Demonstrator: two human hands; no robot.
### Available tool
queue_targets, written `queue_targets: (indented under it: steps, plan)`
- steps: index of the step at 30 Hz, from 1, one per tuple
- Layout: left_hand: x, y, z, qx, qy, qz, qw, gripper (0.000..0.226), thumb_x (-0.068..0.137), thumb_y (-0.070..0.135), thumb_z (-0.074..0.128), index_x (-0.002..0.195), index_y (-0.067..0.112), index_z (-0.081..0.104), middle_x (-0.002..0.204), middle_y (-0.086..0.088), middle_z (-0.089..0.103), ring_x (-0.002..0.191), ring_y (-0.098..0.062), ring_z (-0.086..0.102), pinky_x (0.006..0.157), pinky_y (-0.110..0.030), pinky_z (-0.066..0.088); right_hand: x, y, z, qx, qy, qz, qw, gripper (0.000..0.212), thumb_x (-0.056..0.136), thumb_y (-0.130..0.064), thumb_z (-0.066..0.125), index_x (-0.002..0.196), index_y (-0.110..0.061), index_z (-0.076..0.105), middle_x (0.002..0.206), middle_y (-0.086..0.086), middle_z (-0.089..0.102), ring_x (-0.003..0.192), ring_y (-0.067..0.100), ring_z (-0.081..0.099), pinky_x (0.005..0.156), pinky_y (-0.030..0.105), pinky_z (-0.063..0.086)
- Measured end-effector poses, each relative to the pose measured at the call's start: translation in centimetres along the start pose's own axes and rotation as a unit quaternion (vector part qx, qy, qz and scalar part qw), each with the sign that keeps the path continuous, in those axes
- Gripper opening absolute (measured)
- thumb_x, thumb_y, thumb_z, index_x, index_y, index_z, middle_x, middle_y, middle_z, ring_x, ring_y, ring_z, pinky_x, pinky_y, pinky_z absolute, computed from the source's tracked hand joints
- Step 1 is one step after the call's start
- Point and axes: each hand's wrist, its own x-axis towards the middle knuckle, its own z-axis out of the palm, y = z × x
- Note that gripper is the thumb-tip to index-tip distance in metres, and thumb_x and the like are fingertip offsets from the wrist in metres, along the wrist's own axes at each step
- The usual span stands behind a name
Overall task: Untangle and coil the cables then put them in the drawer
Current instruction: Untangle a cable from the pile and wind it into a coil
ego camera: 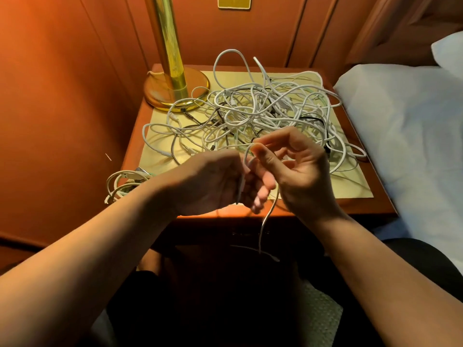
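A big tangle of white and dark cables (258,113) covers the nightstand top (165,169). My left hand (213,181) grips one white cable (266,221) in front of the pile, fingers curled round it. My right hand (298,169) pinches a loop of the same cable between thumb and forefinger just above the left hand. The cable's loose end hangs down past the table's front edge. A small coiled bundle of cables (122,182) lies at the table's left edge, partly hidden behind my left forearm. The drawer front below the tabletop is in deep shadow.
A brass lamp with a round base (175,86) stands at the back left of the nightstand. Orange wall panels close the left and back. A bed with white sheets (411,126) lies right against the table's right side.
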Motion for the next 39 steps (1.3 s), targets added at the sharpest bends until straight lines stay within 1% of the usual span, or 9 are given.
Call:
queue_targets:
  steps: [7, 11, 15, 19, 23, 29, 32, 36, 39]
  plan:
    - [0.7, -0.6, 1.1, -0.044, 0.010, 0.056, 0.997, 0.042, 0.098, 0.002, 0.036, 0.132, -0.014, 0.053, 0.113, -0.026, 0.067, 0.102, -0.034, 0.066, 0.095, -0.040, 0.055, 1.0, 0.6, -1.9, 0.078, 0.014, 0.044, 0.996, 0.016, 0.093, -0.010, 0.071, 0.099, 0.003, 0.064, 0.053, 0.000, 0.051, 0.032, 0.013, 0.041, 0.042, 0.029, 0.044]
    - [0.4, -0.3, 1.5, -0.047, -0.019, 0.049, 0.998, 0.046, 0.101, -0.001, 0.037, 0.145, -0.011, 0.043, 0.134, -0.027, 0.061, 0.120, -0.035, 0.063, 0.109, -0.045, 0.048, 1.4, 0.3, -2.9, -0.048, 0.020, -0.005, 0.999, 0.020, 0.087, -0.026, 0.077, 0.097, -0.009, 0.072, 0.066, -0.001, 0.066, 0.048, 0.014, 0.055, 0.044, 0.022, 0.043]
    - [0.3, 0.1, 2.1, -0.082, -0.035, 0.038, 0.995, 0.055, 0.097, -0.001, 0.033, 0.151, -0.012, 0.034, 0.152, -0.033, 0.041, 0.133, -0.039, 0.052, 0.118, -0.048, 0.039, 1.4, 0.5, -2.4, 0.080, 0.007, 0.114, 0.990, 0.015, 0.096, 0.004, 0.057, 0.090, -0.004, 0.068, 0.070, 0.010, 0.062, 0.041, 0.005, 0.054, 0.036, 0.017, 0.041]
    - [0.2, 0.6, 2.4, -0.143, 0.016, 0.100, 0.985, 0.051, 0.104, 0.024, 0.036, 0.140, -0.007, 0.054, 0.134, -0.020, 0.065, 0.113, -0.025, 0.070, 0.105, -0.040, 0.054, 1.2, 1.4, -1.0, -0.008, -0.045, 0.130, 0.990, 0.031, 0.099, 0.015, 0.049, 0.086, -0.010, 0.061, 0.059, -0.008, 0.065, 0.048, 0.004, 0.060, 0.042, 0.018, 0.047]
    - [-0.1, 1.4, 2.6, -0.141, 0.140, 0.173, 0.965, 0.054, 0.106, 0.029, 0.029, 0.121, -0.006, 0.067, 0.111, -0.015, 0.076, 0.094, -0.020, 0.076, 0.083, -0.031, 0.061, 0.7, 2.1, 0.2, -0.063, -0.122, 0.153, 0.979, 0.034, 0.108, -0.013, 0.051, 0.075, -0.013, 0.059, 0.059, -0.005, 0.059, 0.043, 0.012, 0.050, 0.042, 0.026, 0.044]
    - [-0.1, 1.3, 0.8, 0.024, 0.241, 0.251, 0.937, 0.050, 0.112, 0.026, 0.023, 0.133, -0.006, 0.056, 0.128, -0.022, 0.068, 0.124, -0.033, 0.065, 0.106, -0.040, 0.052, 0.3, 1.2, 0.5, -0.194, -0.197, 0.136, 0.951, 0.032, 0.108, -0.034, 0.047, 0.085, -0.017, 0.061, 0.054, -0.002, 0.052, 0.046, 0.022, 0.059, 0.052, 0.047, 0.054]
    - [-0.5, 1.6, -0.3, 0.198, 0.295, 0.260, 0.898, 0.039, 0.112, 0.013, 0.031, 0.133, -0.008, 0.055, 0.126, -0.022, 0.069, 0.123, -0.027, 0.066, 0.106, -0.034, 0.051, -0.3, 0.2, 0.9, -0.272, -0.169, 0.096, 0.942, 0.034, 0.106, -0.033, 0.051, 0.074, -0.020, 0.058, 0.053, -0.007, 0.058, 0.048, 0.016, 0.059, 0.054, 0.045, 0.052]
    - [-1.0, 1.7, -0.8, 0.344, 0.280, 0.194, 0.875, 0.032, 0.110, 0.007, 0.036, 0.123, -0.008, 0.062, 0.113, -0.010, 0.074, 0.109, -0.014, 0.072, 0.094, -0.022, 0.053, -0.8, -0.8, 1.1, -0.301, -0.109, 0.027, 0.947, 0.033, 0.098, -0.034, 0.051, 0.066, -0.025, 0.049, 0.055, -0.005, 0.048, 0.052, 0.010, 0.046, 0.051, 0.033, 0.035]
    - [-1.0, 1.5, -0.4, 0.413, 0.240, 0.148, 0.866, 0.034, 0.110, 0.008, 0.037, 0.094, -0.004, 0.064, 0.076, 0.013, 0.068, 0.072, 0.001, 0.064, 0.071, -0.011, 0.048, -1.0, -1.5, 0.8, -0.314, -0.088, -0.053, 0.944, 0.025, 0.103, -0.025, 0.053, 0.080, -0.017, 0.056, 0.060, -0.005, 0.048, 0.053, 0.011, 0.046, 0.052, 0.026, 0.033]
